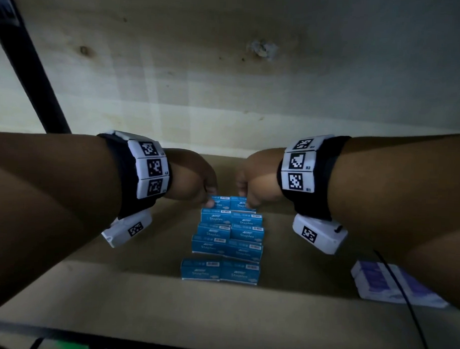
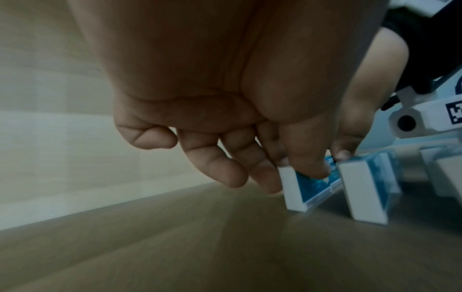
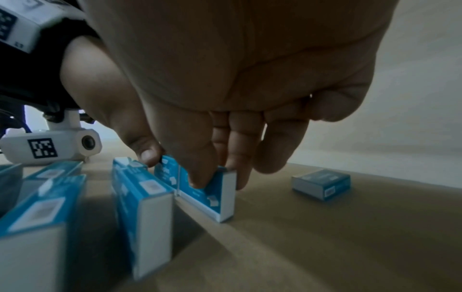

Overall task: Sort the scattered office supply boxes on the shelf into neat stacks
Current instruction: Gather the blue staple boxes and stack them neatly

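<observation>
a: what are the boxes like?

b: small blue staple boxes [image 1: 228,235] with white ends, a white barcode patch on the top face and "staples" printed on the front. they stand on edge in pairs, row behind row, on the brown shelf board [image 1: 141,288].

a: and the hands?

b: both are at the far pair. the left hand [image 1: 191,177] pinches the left far box [image 1: 218,202]: thumb on the near blue face, the other fingers [image 2: 225,168] curled down behind it, tips close to the board. that box leans away from the row in front of it.

a: the right one?

b: the right hand [image 1: 257,175] grips the right far box [image 1: 239,204] the same way, thumb on the front face, fingers [image 3: 240,158] hooked over the back. the two far boxes touch side by side between the two thumbs.

a: anything else by the fingers?

b: beyond the right fingertips, well apart, a lone blue box [image 3: 321,183] lies flat on the board. nearer the person, off to the right, a pale purple packet [image 1: 392,287] lies with a black cable [image 1: 407,306] across it.
</observation>
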